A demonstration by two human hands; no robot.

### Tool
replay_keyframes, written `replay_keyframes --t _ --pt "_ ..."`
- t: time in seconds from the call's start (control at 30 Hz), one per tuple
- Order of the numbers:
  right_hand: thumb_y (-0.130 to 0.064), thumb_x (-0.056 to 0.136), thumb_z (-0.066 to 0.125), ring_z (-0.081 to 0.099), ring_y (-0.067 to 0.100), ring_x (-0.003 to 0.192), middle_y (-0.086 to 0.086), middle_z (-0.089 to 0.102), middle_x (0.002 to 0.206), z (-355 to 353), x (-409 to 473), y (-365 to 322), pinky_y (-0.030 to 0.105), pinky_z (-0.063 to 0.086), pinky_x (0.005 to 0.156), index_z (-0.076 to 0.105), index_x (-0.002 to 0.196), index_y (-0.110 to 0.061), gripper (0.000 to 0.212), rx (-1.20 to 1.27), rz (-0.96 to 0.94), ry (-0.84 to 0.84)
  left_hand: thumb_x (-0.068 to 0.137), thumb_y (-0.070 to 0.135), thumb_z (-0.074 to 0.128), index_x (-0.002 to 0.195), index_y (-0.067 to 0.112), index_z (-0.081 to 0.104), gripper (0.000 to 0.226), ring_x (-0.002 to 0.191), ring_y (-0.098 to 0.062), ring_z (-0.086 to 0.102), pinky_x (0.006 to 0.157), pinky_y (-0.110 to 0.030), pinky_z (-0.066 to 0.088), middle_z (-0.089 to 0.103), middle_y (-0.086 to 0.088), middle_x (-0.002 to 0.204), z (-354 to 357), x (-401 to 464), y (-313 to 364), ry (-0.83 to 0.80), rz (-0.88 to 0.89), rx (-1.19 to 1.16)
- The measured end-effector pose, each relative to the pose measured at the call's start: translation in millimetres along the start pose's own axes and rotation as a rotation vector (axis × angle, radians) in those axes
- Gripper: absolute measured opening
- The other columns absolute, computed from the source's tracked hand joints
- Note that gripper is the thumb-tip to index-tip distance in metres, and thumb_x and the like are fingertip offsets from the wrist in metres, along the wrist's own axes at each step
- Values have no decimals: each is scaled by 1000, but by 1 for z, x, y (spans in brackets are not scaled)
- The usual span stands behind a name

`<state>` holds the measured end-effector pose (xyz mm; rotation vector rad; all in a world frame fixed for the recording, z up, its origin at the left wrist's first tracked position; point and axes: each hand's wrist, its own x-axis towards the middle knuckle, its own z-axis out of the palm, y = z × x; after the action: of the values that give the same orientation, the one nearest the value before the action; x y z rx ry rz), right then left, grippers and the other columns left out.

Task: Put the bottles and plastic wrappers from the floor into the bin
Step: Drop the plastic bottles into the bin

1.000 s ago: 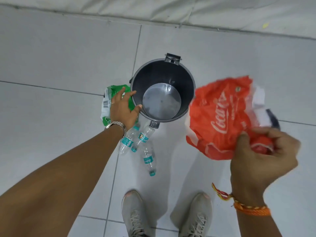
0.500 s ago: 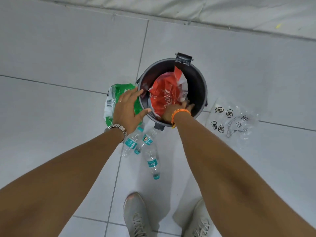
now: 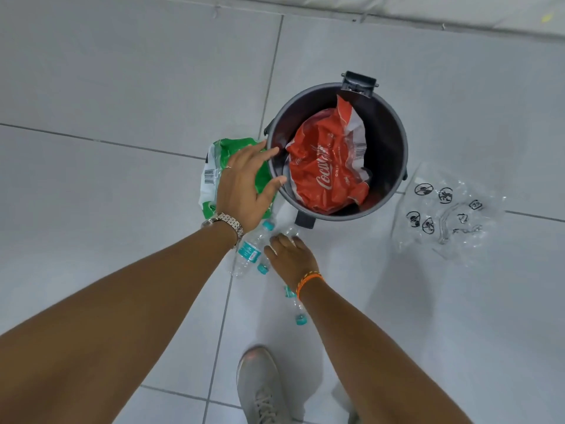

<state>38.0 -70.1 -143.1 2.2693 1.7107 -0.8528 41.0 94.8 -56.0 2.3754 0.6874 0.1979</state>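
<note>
The dark round bin (image 3: 403,148) stands on the tiled floor with a red Coca-Cola wrapper (image 3: 327,166) crumpled inside it. My left hand (image 3: 244,182) grips the bin's left rim, fingertips over the edge, and partly covers a green wrapper (image 3: 227,148) lying beside the bin. Below the bin lie three small clear water bottles with teal caps. My right hand (image 3: 290,255) is curled down over the middle bottle (image 3: 263,268), which still lies on the floor. Another bottle (image 3: 249,252) lies just left of it. The third bottle (image 3: 300,316) shows under my right wrist.
A clear plastic wrapper (image 3: 443,215) printed with black warning symbols lies on the floor right of the bin. My grey shoe (image 3: 260,384) stands at the bottom. A white padded edge (image 3: 428,7) runs along the top of the view.
My right hand dropped the red wrapper into the bin, came out and moved down onto the middle bottle. My left hand stayed on the bin's rim.
</note>
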Motion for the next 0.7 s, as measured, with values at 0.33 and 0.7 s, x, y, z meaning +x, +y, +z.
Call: replay_keyframes --t 0.33,0.7 --pt "-12 84 70 63 28 122 11 67 124 -50 -84 8 48 42 113 64 121 -15 37 -34 -6 333 91 54 60 136 20 61 57 134 -33 49 112 -53 39 57 -11 143 -6 4 -2 -32 22 2" --pt "-45 98 59 38 27 137 12 43 148 -175 -138 67 40 34 110 41 146 -14 60 538 505 754 87 61 55 129 27 60 54 136 -30 47 109 -42 34 58 -7 140 -14 4 4 -86 -64 -36"
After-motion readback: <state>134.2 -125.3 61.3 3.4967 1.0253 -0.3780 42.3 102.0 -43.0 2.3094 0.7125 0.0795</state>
